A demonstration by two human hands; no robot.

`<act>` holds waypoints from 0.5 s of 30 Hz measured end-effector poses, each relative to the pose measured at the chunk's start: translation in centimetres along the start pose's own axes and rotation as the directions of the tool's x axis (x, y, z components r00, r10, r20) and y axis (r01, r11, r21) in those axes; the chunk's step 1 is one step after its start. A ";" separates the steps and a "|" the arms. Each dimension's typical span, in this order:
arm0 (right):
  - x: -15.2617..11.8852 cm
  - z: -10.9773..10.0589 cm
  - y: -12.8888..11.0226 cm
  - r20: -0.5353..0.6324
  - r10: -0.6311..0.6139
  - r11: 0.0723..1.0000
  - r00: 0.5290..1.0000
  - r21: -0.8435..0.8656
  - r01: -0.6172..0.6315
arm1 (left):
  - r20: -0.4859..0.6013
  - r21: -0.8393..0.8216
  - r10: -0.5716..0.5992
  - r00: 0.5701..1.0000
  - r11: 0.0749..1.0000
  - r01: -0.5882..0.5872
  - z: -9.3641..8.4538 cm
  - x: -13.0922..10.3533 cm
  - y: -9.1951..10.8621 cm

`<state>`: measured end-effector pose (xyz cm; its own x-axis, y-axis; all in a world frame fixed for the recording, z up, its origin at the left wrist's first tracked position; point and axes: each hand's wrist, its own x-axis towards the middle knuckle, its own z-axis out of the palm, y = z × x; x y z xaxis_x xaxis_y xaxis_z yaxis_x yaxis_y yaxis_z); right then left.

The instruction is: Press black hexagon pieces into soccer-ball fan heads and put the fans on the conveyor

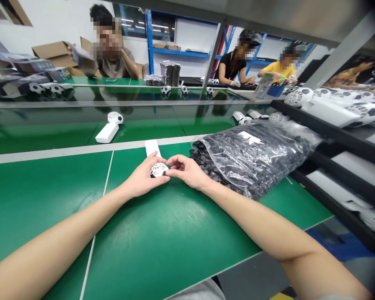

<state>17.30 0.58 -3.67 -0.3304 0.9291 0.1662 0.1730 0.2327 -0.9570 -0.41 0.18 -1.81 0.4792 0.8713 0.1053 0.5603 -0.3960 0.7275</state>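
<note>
Further left on the belt I see a finished fan (110, 127) lying flat, well apart from my work. My left hand (143, 180) cups the white ball-shaped fan head (158, 170) on the green mat (162, 233), handle pointing away, steadying it. My right hand (187, 171) pinches at its lattice face; whether it holds a piece I cannot tell. The bag of black pieces (250, 156) lies open-mouthed just beside that hand, within easy reach
</note>
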 end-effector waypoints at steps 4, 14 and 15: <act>0.0 0.0 0.5 -0.001 0.016 1.000 1.000 0.002 -0.016 | -0.013 -0.005 -0.011 1.000 1.000 0.011 0.0 0.1 0.2; 0.4 1.2 0.0 -0.008 -0.024 0.988 1.000 0.153 0.025 | -0.061 0.006 0.016 0.998 1.000 -0.016 0.8 -0.1 0.4; 0.5 1.2 0.1 0.005 -0.033 0.986 0.999 0.166 0.032 | -0.050 -0.018 0.016 0.999 1.000 -0.017 0.7 -0.1 0.3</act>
<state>16.08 0.69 -4.02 -0.3403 0.9195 0.1970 0.0061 0.2116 -0.9773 0.24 -0.23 -2.05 0.4538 0.8783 0.1503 0.5396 -0.4051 0.7380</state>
